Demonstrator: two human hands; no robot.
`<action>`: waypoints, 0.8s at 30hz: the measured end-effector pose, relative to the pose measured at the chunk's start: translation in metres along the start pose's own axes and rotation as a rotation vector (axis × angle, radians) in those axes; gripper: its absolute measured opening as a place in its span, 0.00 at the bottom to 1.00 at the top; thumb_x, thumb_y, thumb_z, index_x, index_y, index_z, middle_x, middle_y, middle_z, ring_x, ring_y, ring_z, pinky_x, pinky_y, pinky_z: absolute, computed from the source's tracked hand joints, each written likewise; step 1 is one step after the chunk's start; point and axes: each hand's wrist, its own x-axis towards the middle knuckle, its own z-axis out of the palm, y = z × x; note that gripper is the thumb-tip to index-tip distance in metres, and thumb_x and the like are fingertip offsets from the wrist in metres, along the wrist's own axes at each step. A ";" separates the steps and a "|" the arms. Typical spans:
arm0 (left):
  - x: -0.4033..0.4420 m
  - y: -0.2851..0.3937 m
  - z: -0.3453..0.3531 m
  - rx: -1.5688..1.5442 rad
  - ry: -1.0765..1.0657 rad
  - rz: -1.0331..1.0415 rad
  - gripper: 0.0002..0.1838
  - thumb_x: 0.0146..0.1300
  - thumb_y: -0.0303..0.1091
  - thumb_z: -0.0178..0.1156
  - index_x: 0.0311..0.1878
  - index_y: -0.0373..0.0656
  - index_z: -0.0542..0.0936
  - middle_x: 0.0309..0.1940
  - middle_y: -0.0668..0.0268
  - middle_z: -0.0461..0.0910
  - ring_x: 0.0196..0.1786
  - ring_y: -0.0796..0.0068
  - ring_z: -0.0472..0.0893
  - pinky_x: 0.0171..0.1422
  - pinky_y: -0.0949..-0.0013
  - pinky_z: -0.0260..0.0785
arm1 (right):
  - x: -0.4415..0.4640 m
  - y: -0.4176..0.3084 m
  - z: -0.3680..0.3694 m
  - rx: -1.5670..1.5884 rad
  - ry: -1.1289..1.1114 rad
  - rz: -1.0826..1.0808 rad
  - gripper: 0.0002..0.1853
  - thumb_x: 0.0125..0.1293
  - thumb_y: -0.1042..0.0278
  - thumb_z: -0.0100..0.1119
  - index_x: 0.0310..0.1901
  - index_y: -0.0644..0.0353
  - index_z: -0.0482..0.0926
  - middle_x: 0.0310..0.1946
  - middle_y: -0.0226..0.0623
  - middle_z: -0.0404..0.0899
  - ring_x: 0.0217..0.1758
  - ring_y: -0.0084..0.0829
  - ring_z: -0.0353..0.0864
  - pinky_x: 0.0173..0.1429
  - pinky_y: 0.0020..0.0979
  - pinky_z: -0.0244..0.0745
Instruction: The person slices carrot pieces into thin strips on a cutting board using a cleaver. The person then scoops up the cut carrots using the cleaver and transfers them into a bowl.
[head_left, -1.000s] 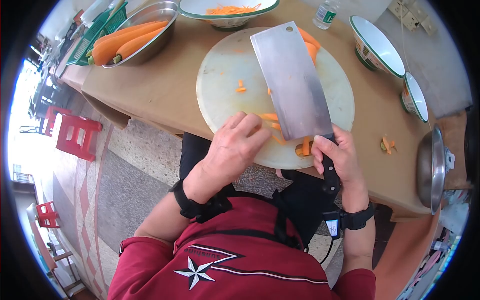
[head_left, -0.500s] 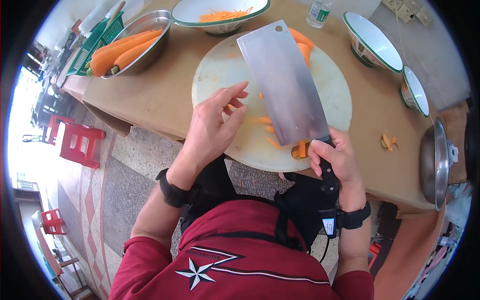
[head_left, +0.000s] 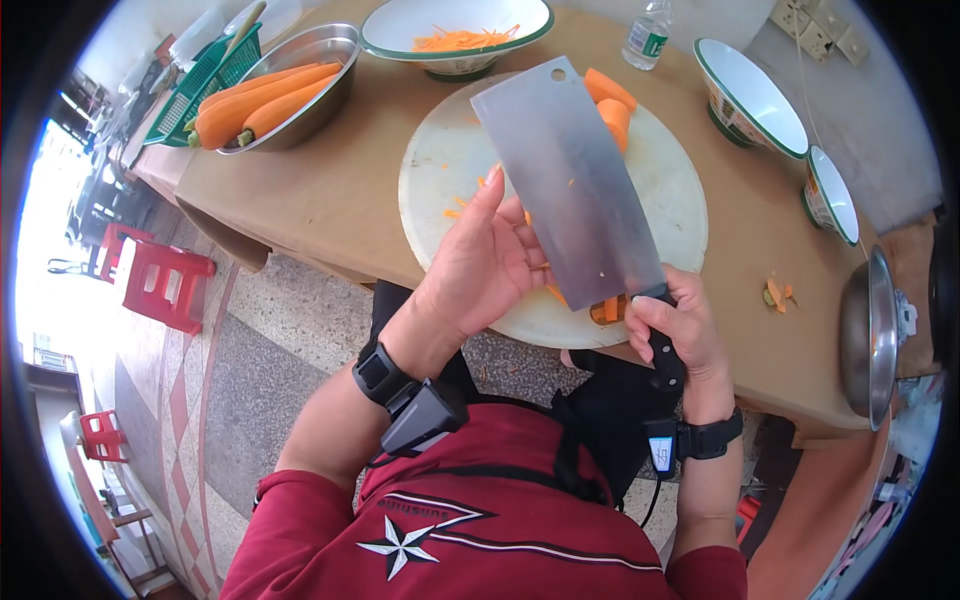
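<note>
A wide cleaver (head_left: 575, 190) is held by its black handle in my right hand (head_left: 683, 325), the blade slanting up to the left over the round white cutting board (head_left: 665, 215). My left hand (head_left: 490, 245) is open with the palm turned up, at the blade's left edge. Its fingertips are partly hidden behind the steel, so I cannot tell whether they touch it. Small carrot pieces (head_left: 453, 212) lie on the board, and more show near the board's handle hole (head_left: 607, 310). Thick carrot chunks (head_left: 612, 105) rest at the board's far side.
Whole carrots (head_left: 265, 105) fill a steel bowl (head_left: 335, 85) at the back left. An enamel bowl (head_left: 457, 50) with carrot shreds (head_left: 468, 38) stands behind the board. A bottle (head_left: 647, 35), more bowls (head_left: 750, 100), a steel basin (head_left: 868, 340) and carrot scraps (head_left: 777, 292) are on the right.
My left hand has turned from palm down to palm up and moved right, to the blade. The cleaver stays in my right hand, nearly unmoved. The view has shifted slightly.
</note>
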 end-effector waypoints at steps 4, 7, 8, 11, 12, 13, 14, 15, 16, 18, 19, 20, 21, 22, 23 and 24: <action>0.000 -0.001 0.002 -0.021 -0.011 -0.006 0.37 0.75 0.65 0.39 0.62 0.38 0.76 0.56 0.52 0.80 0.58 0.57 0.80 0.67 0.52 0.69 | 0.001 -0.001 0.001 -0.022 -0.004 -0.003 0.13 0.69 0.69 0.59 0.50 0.69 0.78 0.18 0.29 0.71 0.15 0.21 0.71 0.20 0.25 0.69; -0.002 0.001 0.003 0.003 0.057 0.000 0.37 0.75 0.64 0.39 0.61 0.37 0.76 0.56 0.52 0.80 0.59 0.57 0.80 0.67 0.52 0.69 | 0.002 0.000 0.001 -0.033 -0.021 -0.015 0.12 0.69 0.70 0.59 0.49 0.69 0.79 0.17 0.29 0.71 0.15 0.20 0.71 0.20 0.25 0.69; -0.003 0.002 0.002 0.003 0.057 0.000 0.37 0.75 0.64 0.39 0.61 0.37 0.76 0.56 0.52 0.80 0.59 0.57 0.80 0.67 0.52 0.69 | 0.002 0.000 0.001 -0.033 -0.021 -0.015 0.12 0.69 0.70 0.59 0.49 0.69 0.79 0.17 0.29 0.71 0.15 0.20 0.71 0.20 0.25 0.69; -0.005 0.004 -0.005 0.020 0.074 0.020 0.36 0.75 0.64 0.39 0.58 0.37 0.77 0.56 0.52 0.80 0.59 0.57 0.80 0.66 0.52 0.70 | 0.002 -0.001 0.002 -0.046 -0.018 -0.016 0.12 0.69 0.70 0.59 0.49 0.69 0.79 0.17 0.28 0.71 0.15 0.20 0.71 0.21 0.24 0.69; -0.005 0.005 -0.012 -0.019 0.024 0.018 0.35 0.75 0.63 0.39 0.57 0.37 0.77 0.55 0.52 0.81 0.58 0.57 0.80 0.66 0.52 0.70 | 0.002 -0.001 0.002 -0.049 -0.017 -0.017 0.12 0.69 0.70 0.59 0.49 0.69 0.79 0.17 0.28 0.71 0.15 0.20 0.71 0.21 0.24 0.69; -0.005 0.006 -0.016 -0.058 -0.027 0.017 0.34 0.76 0.63 0.39 0.55 0.38 0.78 0.53 0.53 0.81 0.58 0.57 0.80 0.65 0.52 0.71 | 0.003 -0.001 0.003 -0.053 -0.017 -0.018 0.12 0.69 0.70 0.59 0.48 0.69 0.79 0.17 0.28 0.71 0.15 0.20 0.71 0.21 0.24 0.69; -0.006 0.006 -0.018 -0.058 -0.027 0.017 0.34 0.76 0.63 0.39 0.55 0.38 0.78 0.53 0.53 0.81 0.58 0.57 0.80 0.65 0.52 0.71 | 0.003 -0.001 0.003 -0.053 -0.016 -0.018 0.12 0.69 0.70 0.59 0.48 0.69 0.79 0.17 0.28 0.71 0.15 0.20 0.71 0.21 0.24 0.69; -0.006 0.007 -0.018 -0.045 -0.019 0.017 0.31 0.76 0.59 0.42 0.53 0.39 0.78 0.52 0.54 0.81 0.57 0.59 0.81 0.64 0.54 0.72 | 0.003 -0.001 0.003 -0.059 -0.017 -0.022 0.12 0.70 0.69 0.59 0.49 0.69 0.79 0.17 0.28 0.72 0.15 0.20 0.71 0.21 0.24 0.69; -0.007 0.007 -0.018 -0.031 -0.011 0.018 0.27 0.77 0.56 0.45 0.50 0.39 0.78 0.51 0.56 0.82 0.55 0.60 0.81 0.62 0.55 0.74 | 0.003 -0.001 0.003 -0.064 -0.017 -0.026 0.12 0.70 0.69 0.59 0.49 0.69 0.79 0.17 0.28 0.72 0.15 0.20 0.71 0.21 0.24 0.69; -0.009 0.006 -0.010 0.067 0.094 0.036 0.22 0.76 0.52 0.48 0.49 0.40 0.78 0.49 0.57 0.82 0.54 0.62 0.82 0.60 0.57 0.75 | 0.003 -0.001 0.003 -0.071 -0.014 -0.025 0.12 0.70 0.69 0.59 0.49 0.69 0.79 0.17 0.28 0.72 0.15 0.20 0.71 0.21 0.24 0.69; -0.010 0.006 -0.006 0.165 0.198 0.054 0.18 0.76 0.47 0.51 0.47 0.41 0.78 0.48 0.59 0.82 0.52 0.64 0.82 0.58 0.59 0.77 | 0.002 -0.001 0.004 -0.078 -0.009 -0.023 0.12 0.70 0.69 0.60 0.49 0.69 0.80 0.17 0.28 0.71 0.15 0.20 0.71 0.21 0.24 0.69; -0.010 0.006 -0.003 0.164 0.199 0.054 0.18 0.76 0.47 0.51 0.47 0.41 0.78 0.48 0.59 0.82 0.52 0.64 0.82 0.58 0.59 0.77 | 0.002 0.000 0.004 -0.078 -0.009 -0.022 0.12 0.70 0.69 0.60 0.49 0.69 0.80 0.17 0.28 0.71 0.15 0.20 0.71 0.21 0.24 0.69; -0.010 0.007 0.000 0.161 0.199 0.056 0.13 0.75 0.42 0.53 0.46 0.42 0.78 0.47 0.60 0.82 0.50 0.66 0.83 0.56 0.60 0.78 | 0.002 0.000 0.003 -0.076 -0.009 -0.024 0.12 0.70 0.69 0.60 0.49 0.69 0.80 0.17 0.28 0.71 0.15 0.20 0.71 0.21 0.24 0.69; -0.010 0.008 0.001 0.159 0.198 0.058 0.08 0.74 0.36 0.56 0.45 0.42 0.78 0.45 0.62 0.83 0.48 0.69 0.84 0.53 0.62 0.79 | 0.002 0.000 0.003 -0.074 -0.009 -0.026 0.12 0.70 0.69 0.60 0.49 0.68 0.80 0.17 0.28 0.71 0.15 0.19 0.70 0.21 0.24 0.69; -0.010 0.007 -0.001 0.159 0.198 0.059 0.08 0.74 0.36 0.56 0.45 0.42 0.78 0.45 0.62 0.83 0.48 0.69 0.84 0.53 0.62 0.79 | 0.002 0.000 0.003 -0.074 -0.009 -0.026 0.12 0.70 0.69 0.60 0.49 0.68 0.80 0.17 0.28 0.71 0.15 0.19 0.70 0.21 0.24 0.69; -0.009 0.006 -0.005 0.154 0.208 0.064 0.06 0.73 0.33 0.57 0.45 0.42 0.78 0.44 0.63 0.83 0.46 0.71 0.84 0.52 0.63 0.79 | 0.002 -0.001 0.004 -0.073 -0.001 -0.017 0.12 0.69 0.69 0.60 0.49 0.68 0.80 0.17 0.28 0.71 0.15 0.19 0.71 0.21 0.24 0.69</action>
